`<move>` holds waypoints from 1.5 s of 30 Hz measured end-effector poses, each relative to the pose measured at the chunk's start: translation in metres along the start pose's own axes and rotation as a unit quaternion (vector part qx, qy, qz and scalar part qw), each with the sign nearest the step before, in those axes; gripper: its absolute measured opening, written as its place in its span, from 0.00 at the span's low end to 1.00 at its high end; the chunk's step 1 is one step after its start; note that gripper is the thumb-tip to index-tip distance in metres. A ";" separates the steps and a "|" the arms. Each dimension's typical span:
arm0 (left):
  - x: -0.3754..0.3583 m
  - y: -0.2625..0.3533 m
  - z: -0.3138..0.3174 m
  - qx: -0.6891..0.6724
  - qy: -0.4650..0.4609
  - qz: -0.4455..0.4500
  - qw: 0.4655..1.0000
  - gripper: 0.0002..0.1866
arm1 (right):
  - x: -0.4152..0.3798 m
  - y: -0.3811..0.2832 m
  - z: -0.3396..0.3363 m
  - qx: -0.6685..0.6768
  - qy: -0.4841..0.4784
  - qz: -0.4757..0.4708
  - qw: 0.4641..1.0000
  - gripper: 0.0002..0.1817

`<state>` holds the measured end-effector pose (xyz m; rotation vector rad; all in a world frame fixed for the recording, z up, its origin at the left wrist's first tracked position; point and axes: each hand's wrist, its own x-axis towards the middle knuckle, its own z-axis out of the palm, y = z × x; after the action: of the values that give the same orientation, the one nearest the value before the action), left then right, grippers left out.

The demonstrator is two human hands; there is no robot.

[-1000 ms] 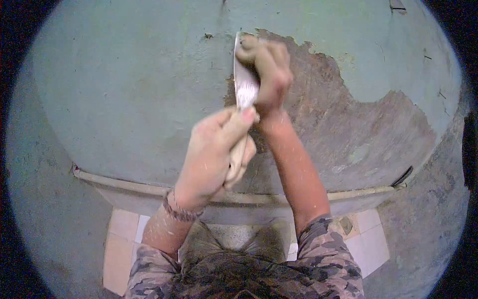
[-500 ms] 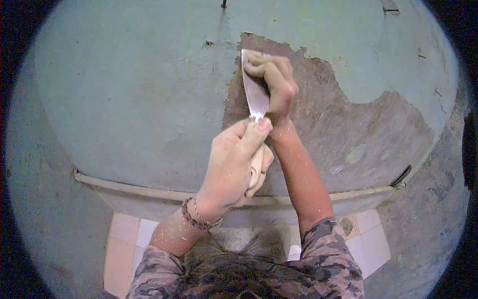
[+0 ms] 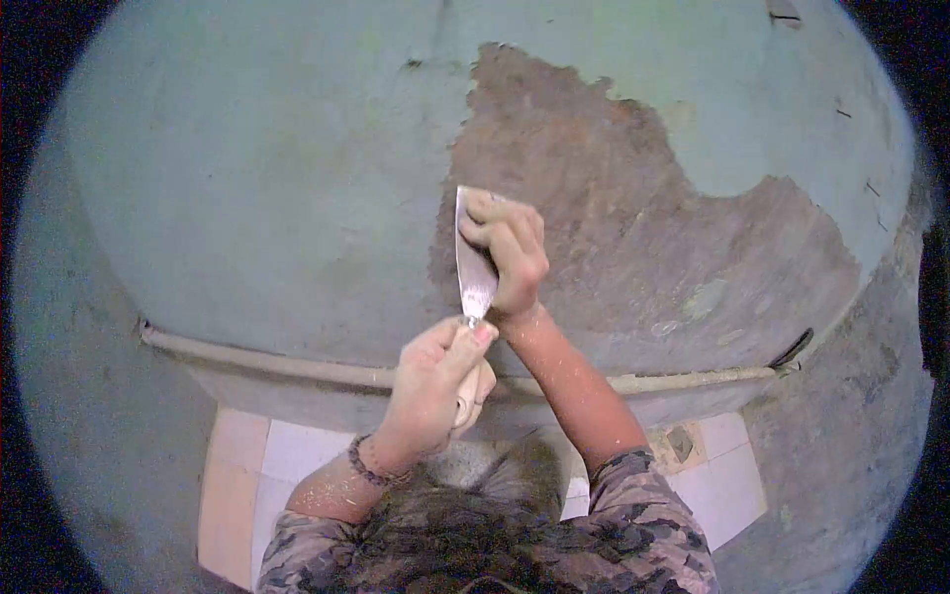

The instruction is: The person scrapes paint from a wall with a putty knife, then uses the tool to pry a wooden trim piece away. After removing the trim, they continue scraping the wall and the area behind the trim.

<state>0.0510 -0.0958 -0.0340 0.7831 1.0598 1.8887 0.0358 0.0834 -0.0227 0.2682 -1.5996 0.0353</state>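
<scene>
My left hand (image 3: 426, 386) is wrapped round the pale handle of a paint scraper (image 3: 473, 287), its thumb lying along the top near the blade. A bracelet circles that wrist. Curled fingers of my right hand (image 3: 510, 247) press on the broad end of the metal blade from its right side. The blade points up and lies against the wall, at the left edge of a bare brownish patch (image 3: 584, 208). Green paint (image 3: 267, 198) covers the wall to the left of it. Pale dust speckles both forearms.
A narrow ledge (image 3: 267, 367) runs along the bottom of the wall, with a dark strip (image 3: 794, 346) at its right end. Below are pale floor tiles (image 3: 237, 495). Small nails or hooks (image 3: 843, 113) stick out of the wall at right.
Both hands and the scraper have moved down and slightly left along the edge of the bare patch. My grip on the scraper looks the same.
</scene>
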 end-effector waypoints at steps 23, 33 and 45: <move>-0.032 -0.167 -0.161 0.141 0.101 -0.050 0.984 0.15 | -0.193 -0.080 0.040 -0.029 -0.252 0.084 0.964 0.15; -0.010 -0.146 -0.161 0.189 0.113 -0.057 0.974 0.15 | -0.166 -0.063 0.053 -0.048 -0.204 0.058 0.976 0.14; -0.012 -0.129 -0.142 0.218 0.121 -0.062 0.966 0.14 | -0.161 -0.053 0.054 -0.006 -0.160 0.033 0.987 0.12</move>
<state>-0.0126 -0.1189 -0.2141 0.7163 1.6766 1.6932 -0.0030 0.0456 -0.1924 0.2194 -1.9265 0.0342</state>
